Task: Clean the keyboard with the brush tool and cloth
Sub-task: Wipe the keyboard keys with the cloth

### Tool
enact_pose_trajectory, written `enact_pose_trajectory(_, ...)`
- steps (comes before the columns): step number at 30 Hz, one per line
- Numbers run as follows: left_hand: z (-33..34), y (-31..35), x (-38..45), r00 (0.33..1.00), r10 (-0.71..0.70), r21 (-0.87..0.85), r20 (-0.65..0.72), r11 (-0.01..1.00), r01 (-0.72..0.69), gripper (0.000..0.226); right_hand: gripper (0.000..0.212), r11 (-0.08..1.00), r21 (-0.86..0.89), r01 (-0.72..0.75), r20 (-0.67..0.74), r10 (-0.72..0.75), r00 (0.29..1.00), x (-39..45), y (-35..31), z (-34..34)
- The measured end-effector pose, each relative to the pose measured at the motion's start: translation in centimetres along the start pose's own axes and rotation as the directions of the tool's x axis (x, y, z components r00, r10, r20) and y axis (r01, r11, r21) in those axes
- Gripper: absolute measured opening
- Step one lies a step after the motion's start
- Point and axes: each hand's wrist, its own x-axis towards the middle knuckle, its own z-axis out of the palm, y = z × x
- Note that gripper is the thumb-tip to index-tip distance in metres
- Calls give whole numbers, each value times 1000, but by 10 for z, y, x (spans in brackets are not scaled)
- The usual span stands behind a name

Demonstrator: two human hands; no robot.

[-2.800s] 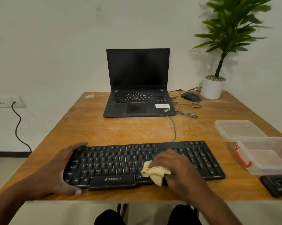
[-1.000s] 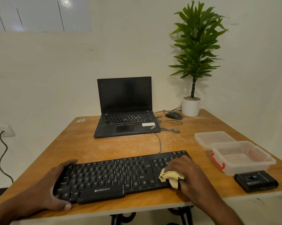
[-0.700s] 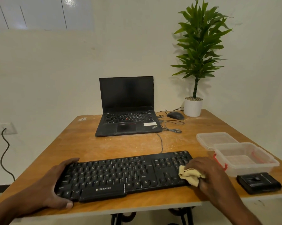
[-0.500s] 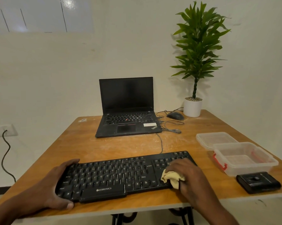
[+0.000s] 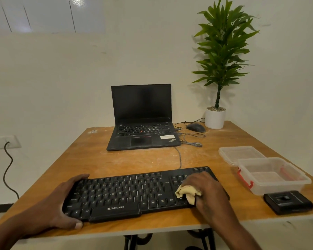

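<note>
Two hands on a black keyboard (image 5: 130, 193) at the desk's (image 5: 134, 161) near edge, left hand (image 5: 62, 208) gripping its left end, right hand (image 5: 204, 190) clutching a crumpled cloth (image 5: 186, 193) against the right-side keys.

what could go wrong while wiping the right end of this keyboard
1. The keyboard lies close to the table front edge; a hard push from the right hand might slide it off, though the left hand braces it.
2. The cloth could snag a keycap.
</note>
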Motion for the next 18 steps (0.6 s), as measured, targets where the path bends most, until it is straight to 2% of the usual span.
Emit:
enact_pose_trajectory(3,0,3,0,1000,-5,-17,7,1000,5,139,47,1000,-1,10,20,-10,1000,0,11,-11)
enact_pose_trajectory(10,0,2,1,1000,-15,-22,8,1000,15,139,46,970,-77,-228,-102,220,970,3,51,-45)
enact_pose_trajectory(13,0,1,1,1000,-11,-8,6,1000,11,140,42,980,-73,-186,-80,181,980,6,33,-26)
enact_pose_trajectory(18,0,2,1,1000,2,-17,16,1000,-2,136,44,999,-31,-27,89,30,996,12,10,-6)
